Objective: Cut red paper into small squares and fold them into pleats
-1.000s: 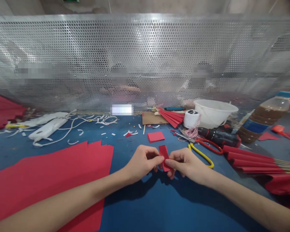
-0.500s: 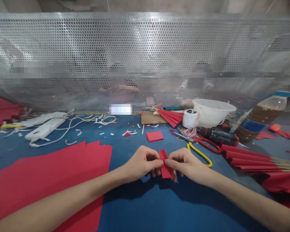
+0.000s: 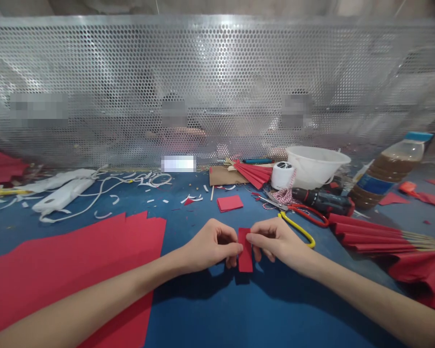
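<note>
A narrow red folded paper strip is held upright a little above the blue table. My left hand pinches its left edge between thumb and fingers. From the other side, my right hand grips the upper right edge with the thumb across the front; some fingertips are hidden behind. Beyond the hands lies a small stack of folded red paper. Large red paper sheets spread under and beside my left forearm.
Scissors with red and yellow handles, a power drill, a white tub, a thread spool and a bottle of brown liquid stand right. Pleated red pieces lie near my right forearm. A white power strip sits left.
The red strip has turned more upright and sits slightly lower between my fingers. My right hand's fingers have shifted up and outward along its edge. The view has moved slightly.
</note>
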Available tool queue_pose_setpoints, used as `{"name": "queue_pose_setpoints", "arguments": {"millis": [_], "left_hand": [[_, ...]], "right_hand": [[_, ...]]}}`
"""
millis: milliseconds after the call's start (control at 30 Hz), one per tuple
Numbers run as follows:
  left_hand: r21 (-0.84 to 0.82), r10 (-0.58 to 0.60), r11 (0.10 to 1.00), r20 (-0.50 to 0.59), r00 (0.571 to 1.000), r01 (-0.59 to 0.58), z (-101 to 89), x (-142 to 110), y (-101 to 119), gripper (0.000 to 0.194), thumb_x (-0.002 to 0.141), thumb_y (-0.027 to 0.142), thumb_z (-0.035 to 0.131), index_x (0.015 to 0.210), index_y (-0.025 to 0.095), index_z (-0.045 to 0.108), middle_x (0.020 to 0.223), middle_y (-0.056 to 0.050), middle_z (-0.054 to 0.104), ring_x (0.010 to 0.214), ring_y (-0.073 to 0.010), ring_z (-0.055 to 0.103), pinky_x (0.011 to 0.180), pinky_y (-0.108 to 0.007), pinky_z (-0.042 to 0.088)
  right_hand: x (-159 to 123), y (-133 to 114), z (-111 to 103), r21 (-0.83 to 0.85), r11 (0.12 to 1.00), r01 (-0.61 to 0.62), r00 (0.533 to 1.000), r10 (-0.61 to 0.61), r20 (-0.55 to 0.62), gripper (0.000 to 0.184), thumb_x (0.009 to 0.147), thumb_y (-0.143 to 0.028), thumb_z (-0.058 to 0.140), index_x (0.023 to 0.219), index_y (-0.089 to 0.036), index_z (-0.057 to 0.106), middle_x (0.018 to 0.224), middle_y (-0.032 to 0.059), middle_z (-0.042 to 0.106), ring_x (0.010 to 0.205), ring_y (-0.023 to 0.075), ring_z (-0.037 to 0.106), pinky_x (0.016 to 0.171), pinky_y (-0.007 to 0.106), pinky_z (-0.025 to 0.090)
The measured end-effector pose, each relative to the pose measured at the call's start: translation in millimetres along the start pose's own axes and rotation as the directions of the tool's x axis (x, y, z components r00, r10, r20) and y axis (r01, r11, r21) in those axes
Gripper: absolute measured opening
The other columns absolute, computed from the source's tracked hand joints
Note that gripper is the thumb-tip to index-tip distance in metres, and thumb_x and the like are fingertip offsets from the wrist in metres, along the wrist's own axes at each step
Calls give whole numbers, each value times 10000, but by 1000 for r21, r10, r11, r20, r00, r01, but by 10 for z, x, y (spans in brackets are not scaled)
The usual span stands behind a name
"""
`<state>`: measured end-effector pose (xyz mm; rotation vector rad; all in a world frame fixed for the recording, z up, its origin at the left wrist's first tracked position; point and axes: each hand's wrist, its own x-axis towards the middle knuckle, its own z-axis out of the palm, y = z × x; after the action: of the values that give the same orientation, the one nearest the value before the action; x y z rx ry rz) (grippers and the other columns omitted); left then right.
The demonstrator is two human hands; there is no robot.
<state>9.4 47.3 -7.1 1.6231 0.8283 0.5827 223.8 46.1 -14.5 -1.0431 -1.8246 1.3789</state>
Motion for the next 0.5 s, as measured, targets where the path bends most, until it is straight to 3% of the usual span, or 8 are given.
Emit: {"name": "queue_pose_setpoints", "arguments": {"millis": [167,367,500], "left_hand": [[42,-8,999,-1,1000,8,8,0,-10,229,826,257,648,630,138,653,566,-19,646,496,-106,566,506,-206,402],[23,-7,1000,7,1000,7,-16,3,-10,237,844,269,636,648,138,658,563,-20,647,502,-113,579,508,-212,400],[28,-5,1000,4,1000,5,-34,13,22,271,861,292,631,643,133,660,547,-22,646,478,-99,559,477,-200,367]], "right_hand": [[-15,13,12,45,999,-21,999,23,-37,335,882,-415,647,673,-154,648,478,-26,567,425,94,498,435,198,372],[-26,3,29,2,999,44,992,-44,-118,257,896,-330,635,719,-152,691,516,-24,569,477,96,492,471,208,370],[-26,-22,42,-60,996,67,981,-77,-175,335,915,-326,607,627,-163,661,522,-14,579,493,106,496,501,226,396]]}}
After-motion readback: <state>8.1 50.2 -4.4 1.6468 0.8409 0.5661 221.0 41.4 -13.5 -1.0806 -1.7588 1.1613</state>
